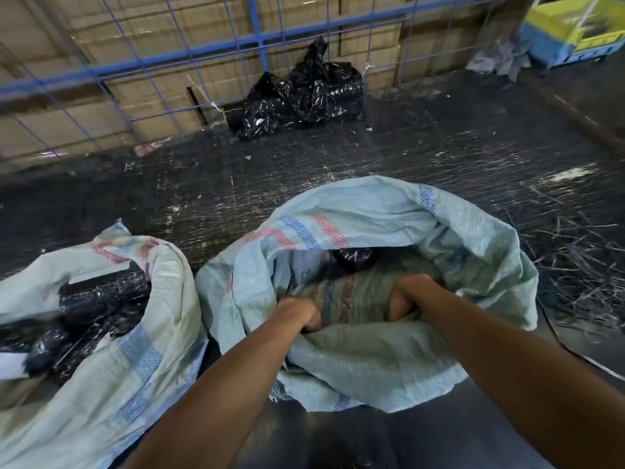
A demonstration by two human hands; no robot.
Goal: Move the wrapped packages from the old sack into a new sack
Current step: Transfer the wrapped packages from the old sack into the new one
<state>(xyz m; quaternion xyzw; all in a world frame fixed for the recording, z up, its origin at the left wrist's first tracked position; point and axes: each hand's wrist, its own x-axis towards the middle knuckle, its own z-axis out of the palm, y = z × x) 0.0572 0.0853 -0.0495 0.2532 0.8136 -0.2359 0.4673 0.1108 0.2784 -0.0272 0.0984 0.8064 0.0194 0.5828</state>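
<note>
- Both your hands reach into the right sack (372, 360): left hand (301, 313) and right hand (409, 296) curl into its inner cloth.
- One wrapped package (355, 257) lies deep inside; more fill the left sack (111, 384).
- Judged next: grasp that package, lift it clear.

Two bare forearms in view, no sleeves, no gloves. No watch, bands or rings showing on the visible parts. Left hand (299, 313) and right hand (411, 296) both bare, fingers mostly hidden. Arms slim, long, entering from bottom edge. No other clothing or body parts in frame.
</note>
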